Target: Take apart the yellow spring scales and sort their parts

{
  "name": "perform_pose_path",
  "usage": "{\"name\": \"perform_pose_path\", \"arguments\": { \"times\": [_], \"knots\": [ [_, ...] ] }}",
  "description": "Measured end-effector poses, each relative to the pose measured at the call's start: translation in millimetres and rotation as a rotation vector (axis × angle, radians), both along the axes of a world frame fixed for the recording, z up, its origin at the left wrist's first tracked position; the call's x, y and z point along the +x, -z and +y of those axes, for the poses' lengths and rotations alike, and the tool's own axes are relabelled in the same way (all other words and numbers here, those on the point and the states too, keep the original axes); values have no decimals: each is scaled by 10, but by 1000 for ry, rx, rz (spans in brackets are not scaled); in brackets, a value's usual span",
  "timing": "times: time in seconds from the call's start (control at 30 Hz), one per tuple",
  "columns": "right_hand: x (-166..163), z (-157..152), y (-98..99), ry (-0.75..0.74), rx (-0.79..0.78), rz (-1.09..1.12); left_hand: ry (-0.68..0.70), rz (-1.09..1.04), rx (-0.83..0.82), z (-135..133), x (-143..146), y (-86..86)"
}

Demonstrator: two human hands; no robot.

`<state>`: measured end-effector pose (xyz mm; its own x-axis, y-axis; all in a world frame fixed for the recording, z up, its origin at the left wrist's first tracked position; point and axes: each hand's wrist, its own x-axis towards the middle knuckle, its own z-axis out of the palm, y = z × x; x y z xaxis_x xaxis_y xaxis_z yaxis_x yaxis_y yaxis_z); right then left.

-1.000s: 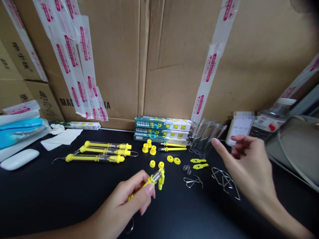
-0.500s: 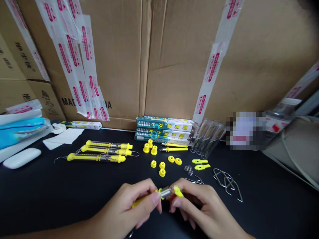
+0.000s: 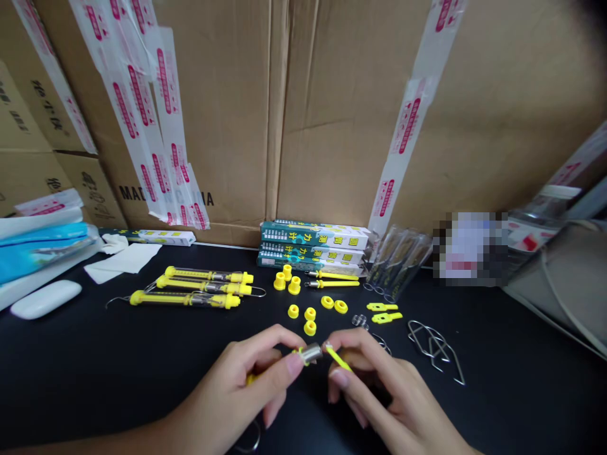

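Between thumb and fingers, my left hand (image 3: 253,382) grips a yellow spring-scale rod whose metal coil spring (image 3: 312,353) sticks out to the right. My right hand (image 3: 384,382) pinches a narrow yellow plastic tab (image 3: 340,359), its tip close to the spring's right end; whether they are joined I cannot tell. Below my left hand a bent wire hook (image 3: 257,436) shows in part. Just beyond my hands lie yellow caps (image 3: 310,327), yellow rings (image 3: 341,307), small loose springs (image 3: 360,321) and two flat yellow tabs (image 3: 387,318).
Spring scales (image 3: 184,299) lie at left, near a white computer mouse (image 3: 46,300). Printed boxes (image 3: 313,245) are stacked at the back, beside clear tubes (image 3: 398,262). Wire hooks (image 3: 436,347) lie at right. A large cardboard box (image 3: 227,126) walls off the back of the black table.
My right hand has turned the yellow tab, which now slants edge-on, and its fingers have moved slightly up. My left hand has lifted a little with the spring.
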<state>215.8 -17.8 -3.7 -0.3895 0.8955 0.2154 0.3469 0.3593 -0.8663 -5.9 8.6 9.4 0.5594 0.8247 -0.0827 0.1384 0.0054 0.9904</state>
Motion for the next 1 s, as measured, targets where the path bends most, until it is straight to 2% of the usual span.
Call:
{"name": "perform_pose_path", "arguments": {
  "times": [0.13, 0.23, 0.33, 0.43, 0.6, 0.73, 0.87, 1.0],
  "knots": [
    [-11, 86, 36, 47, -142, 60, -78, -151, -112, 67, 0, -28],
    [-49, 128, -4, 48, -175, -32, -175, -298, -201, 96, 31, -47],
    [-147, 122, -71, 30, -75, -153, -184, -401, -246, 94, 86, -38],
    [-286, 89, -90, -10, 17, -169, -152, -478, -257, 72, 133, -12],
    [-450, 36, -9, -20, 181, -247, -162, -538, -273, 32, 129, -6],
    [-478, 6, 26, 35, 279, -351, -183, -554, -247, 19, 105, -33],
    [-463, -4, 4, 97, 205, -347, -228, -589, -204, 29, 106, -34],
    [-451, 2, -56, 84, 95, -251, -260, -609, -232, 37, 99, -10]
  ]
}}
